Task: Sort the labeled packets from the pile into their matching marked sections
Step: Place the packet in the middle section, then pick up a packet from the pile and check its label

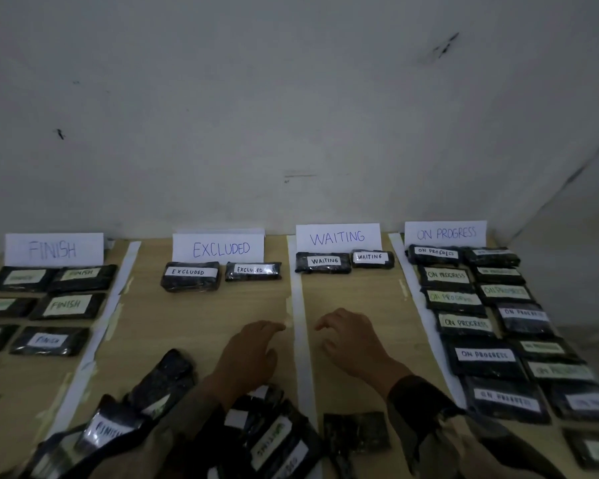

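A pile of dark labeled packets [256,433] lies at the table's near edge, one reading FINISH [108,432]. My left hand [246,357] hovers above the pile, fingers relaxed and holding nothing. My right hand [351,340] is beside it over the WAITING section, also empty with loose fingers. Paper signs at the back read FINISH [53,249], EXCLUDED [220,248], WAITING [338,237] and ON PROGRESS [446,234]. Two EXCLUDED packets [191,275] and two WAITING packets [323,262] lie under their signs.
White tape strips [300,340] divide the wooden table into sections. Several FINISH packets [66,305] fill the left section and several ON PROGRESS packets [484,356] fill the right. A loose dark packet [357,433] lies near my right sleeve. A white wall stands behind.
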`<action>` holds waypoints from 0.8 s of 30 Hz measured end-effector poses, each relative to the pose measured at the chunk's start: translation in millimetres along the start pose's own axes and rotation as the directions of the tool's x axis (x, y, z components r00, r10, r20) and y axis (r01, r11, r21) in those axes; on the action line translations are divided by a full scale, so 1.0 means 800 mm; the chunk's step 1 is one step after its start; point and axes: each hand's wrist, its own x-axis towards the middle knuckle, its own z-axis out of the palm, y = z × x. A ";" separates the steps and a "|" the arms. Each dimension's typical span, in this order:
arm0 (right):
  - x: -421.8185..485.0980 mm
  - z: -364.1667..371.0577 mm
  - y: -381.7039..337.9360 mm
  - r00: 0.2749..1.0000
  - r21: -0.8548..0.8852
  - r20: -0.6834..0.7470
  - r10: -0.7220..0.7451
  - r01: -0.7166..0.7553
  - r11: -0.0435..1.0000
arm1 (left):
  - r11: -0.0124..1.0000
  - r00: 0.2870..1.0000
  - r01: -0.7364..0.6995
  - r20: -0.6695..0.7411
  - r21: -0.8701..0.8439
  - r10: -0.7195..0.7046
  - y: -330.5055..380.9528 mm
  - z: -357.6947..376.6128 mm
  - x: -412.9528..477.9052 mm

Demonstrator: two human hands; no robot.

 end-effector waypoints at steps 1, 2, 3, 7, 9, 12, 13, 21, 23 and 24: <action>-0.008 0.007 -0.011 1.000 0.033 0.017 0.012 -0.013 0.999 | 1.000 1.000 0.008 0.019 -0.006 -0.008 -0.004 -0.004 -0.006; -0.016 0.014 -0.021 0.999 0.068 0.035 0.021 -0.024 0.997 | 1.000 0.999 0.017 0.032 -0.010 -0.017 -0.008 -0.008 -0.012; -0.024 0.022 -0.030 0.999 0.103 0.046 0.027 -0.031 0.994 | 1.000 0.999 0.024 0.043 -0.010 -0.024 -0.012 -0.011 -0.018; -0.045 0.049 -0.065 0.992 0.131 0.120 0.039 -0.055 0.990 | 0.997 0.993 0.071 0.096 -0.033 -0.067 -0.027 -0.023 -0.043; -0.051 0.057 -0.082 0.975 0.050 0.199 0.094 -0.106 0.993 | 0.992 0.987 0.105 0.131 -0.065 -0.095 -0.033 -0.027 -0.053; -0.055 0.064 -0.101 0.956 -0.035 0.270 0.118 -0.112 0.993 | 0.992 0.982 0.109 0.163 -0.070 -0.096 -0.038 -0.033 -0.064; -0.056 0.066 -0.104 0.953 -0.048 0.280 0.114 -0.105 0.993 | 0.992 0.982 0.106 0.166 -0.067 -0.094 -0.039 -0.033 -0.068; -0.067 0.060 -0.112 0.980 0.031 0.155 0.124 -0.130 0.991 | 0.996 0.989 0.063 0.138 -0.059 -0.054 -0.036 -0.036 -0.081; -0.070 0.055 -0.113 0.990 0.067 0.093 0.109 -0.115 0.991 | 0.996 0.990 0.062 0.129 -0.056 -0.055 -0.036 -0.038 -0.084; -0.071 0.052 -0.113 0.993 0.092 0.064 0.101 -0.107 0.990 | 0.996 0.990 0.071 0.129 -0.058 -0.063 -0.038 -0.039 -0.086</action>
